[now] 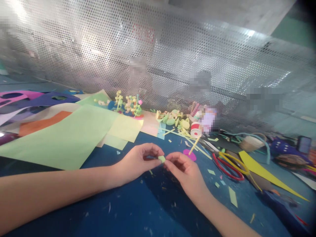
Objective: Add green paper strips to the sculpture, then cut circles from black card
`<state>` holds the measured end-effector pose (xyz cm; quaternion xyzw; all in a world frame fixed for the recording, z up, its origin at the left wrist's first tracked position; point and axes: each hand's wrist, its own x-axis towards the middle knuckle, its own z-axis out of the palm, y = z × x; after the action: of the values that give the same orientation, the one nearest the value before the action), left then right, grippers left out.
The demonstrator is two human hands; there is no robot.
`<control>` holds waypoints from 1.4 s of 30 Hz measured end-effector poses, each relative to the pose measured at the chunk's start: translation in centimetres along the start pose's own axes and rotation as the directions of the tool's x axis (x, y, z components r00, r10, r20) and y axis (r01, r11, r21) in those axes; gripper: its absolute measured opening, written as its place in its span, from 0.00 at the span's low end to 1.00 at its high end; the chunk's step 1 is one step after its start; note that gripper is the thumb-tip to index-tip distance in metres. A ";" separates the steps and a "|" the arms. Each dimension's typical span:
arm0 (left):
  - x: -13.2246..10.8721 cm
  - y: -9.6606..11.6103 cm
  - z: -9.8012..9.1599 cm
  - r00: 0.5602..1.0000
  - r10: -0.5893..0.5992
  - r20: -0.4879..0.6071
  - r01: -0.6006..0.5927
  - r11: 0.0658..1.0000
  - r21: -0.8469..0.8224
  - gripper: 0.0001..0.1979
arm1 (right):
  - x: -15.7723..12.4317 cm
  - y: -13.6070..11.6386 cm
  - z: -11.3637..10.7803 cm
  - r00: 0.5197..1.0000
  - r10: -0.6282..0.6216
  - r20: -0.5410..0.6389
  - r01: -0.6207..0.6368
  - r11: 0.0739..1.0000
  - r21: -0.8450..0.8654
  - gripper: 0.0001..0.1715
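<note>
A tiny light-green folded paper piece [161, 159], roughly five-sided, is held between my two hands above the blue table [118, 204]. My left hand [138, 161] pinches it from the left with thumb and forefinger. From the right, the thumb and fingertips of my right hand [184, 169] close on its edge. Just behind my right hand lies a magenta paper disc [189, 155] with a pale yellow stick [195, 145] rising at a slant from it. Small paper scraps [232, 196] are scattered to the right.
Large green [64, 135] and yellow paper sheets [125, 126] spread at the left. Small paper figures [130, 104] stand behind, before a perforated metal screen [98, 49]. To the right are red-handled scissors [228, 169], a red-and-white roll [196, 129] and a yellow paper strip [269, 174].
</note>
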<state>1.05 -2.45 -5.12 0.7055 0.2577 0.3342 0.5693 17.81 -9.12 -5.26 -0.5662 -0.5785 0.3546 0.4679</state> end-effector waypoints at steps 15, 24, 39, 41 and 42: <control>0.1 -0.4 0.1 0.991 -0.134 -0.005 0.130 0.967 -0.218 0.10 | -0.2 0.1 0.0 0.996 -0.091 -0.016 0.089 0.988 -0.125 0.07; 0.1 -0.6 0.1 0.993 -0.114 -0.021 0.109 0.984 -0.141 0.09 | 0.0 -0.2 -0.1 0.998 -0.052 -0.047 0.050 0.998 -0.035 0.09; 0.0 -0.2 0.2 0.990 -0.121 0.068 0.135 0.958 -0.251 0.12 | -0.4 0.2 -0.2 0.975 -0.221 -0.040 0.207 0.952 -0.224 0.05; -0.1 0.0 0.2 0.990 -0.122 0.072 0.137 0.954 -0.268 0.12 | -0.6 0.3 -0.3 0.949 -0.312 -0.052 0.285 0.914 -0.288 0.04; -0.1 0.0 0.2 0.991 -0.113 0.073 0.129 0.955 -0.266 0.12 | -0.6 0.3 -0.3 0.939 -0.340 -0.055 0.308 0.900 -0.310 0.04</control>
<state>1.13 -2.64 -5.17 0.6133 0.2362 0.3107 0.6867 18.17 -9.71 -5.52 -0.5440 -0.6852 0.1501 0.4605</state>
